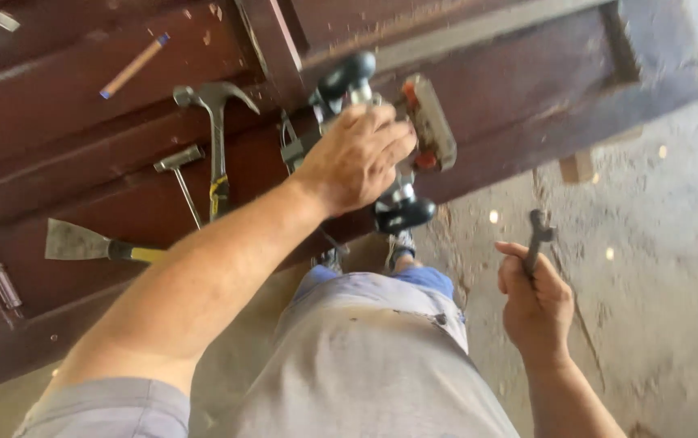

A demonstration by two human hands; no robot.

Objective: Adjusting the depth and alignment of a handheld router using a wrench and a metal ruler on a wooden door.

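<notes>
While left hand (357, 158) grips router (381, 138), wrench (537, 239) right

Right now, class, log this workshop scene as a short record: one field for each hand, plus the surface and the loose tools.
left hand: rests on top of a power router with black knobs
right hand: grips a dark wrench, held over the concrete floor
surface: dark brown wooden door, lying flat
loose tools: claw hammer, small T-handled tool, putty knife, pencil
</notes>
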